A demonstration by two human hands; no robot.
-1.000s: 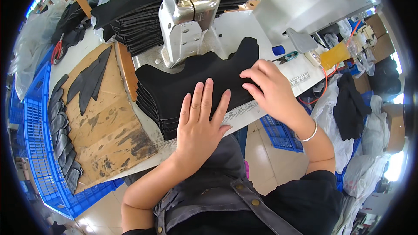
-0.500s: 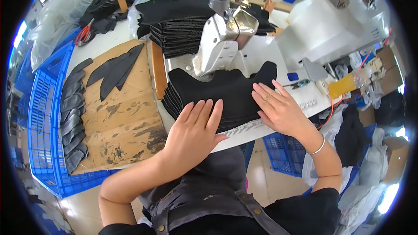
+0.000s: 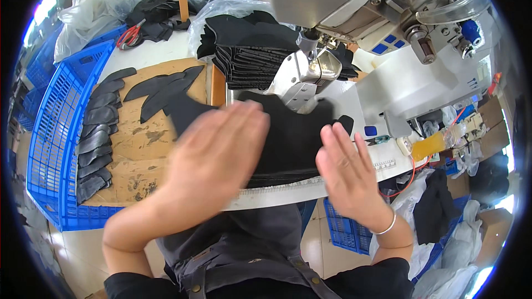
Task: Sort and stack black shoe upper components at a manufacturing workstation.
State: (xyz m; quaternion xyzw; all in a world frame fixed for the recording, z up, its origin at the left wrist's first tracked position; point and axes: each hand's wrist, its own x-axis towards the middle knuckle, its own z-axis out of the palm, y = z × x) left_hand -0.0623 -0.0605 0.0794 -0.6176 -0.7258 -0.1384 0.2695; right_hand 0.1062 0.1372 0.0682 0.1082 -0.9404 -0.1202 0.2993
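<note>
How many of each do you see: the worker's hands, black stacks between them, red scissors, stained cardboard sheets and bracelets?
Left hand and right hand: 2
Black stack between them: 1
Red scissors: 1
Stained cardboard sheet: 1
Bracelet: 1
Total: 6

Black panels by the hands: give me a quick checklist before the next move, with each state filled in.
1. Black panels flush: not ok; the top one sits leftward, and a lower corner shows beyond its right end.
2. Left hand gripping a panel: cannot tell; it is blurred.
3. Right hand clear of the metal machine post: ok.
4. Red-handled scissors away from both hands: ok, beyond the cardboard.
5. Ruler strip visible along the front edge: ok, partly covered.
</note>
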